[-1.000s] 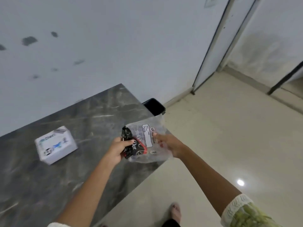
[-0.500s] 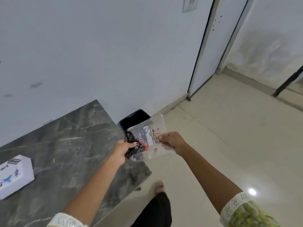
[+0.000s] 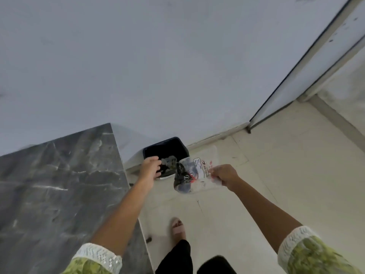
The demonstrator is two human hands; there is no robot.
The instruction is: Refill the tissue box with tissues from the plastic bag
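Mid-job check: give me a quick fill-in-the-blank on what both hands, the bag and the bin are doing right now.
1. The plastic bag is held only by the ____ hand.
2. The left hand reaches over the black ____.
3. The bin stands on the floor against the ____.
4. The dark marble counter lies on the person's ____ side.

Missing words: right; bin; wall; left

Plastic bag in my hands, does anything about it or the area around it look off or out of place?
Nothing looks damaged or spilled. The plastic bag is crumpled and looks empty, pinched by the right hand beside the black bin; the left hand is open at the bin's rim. The tissue box is not in view.
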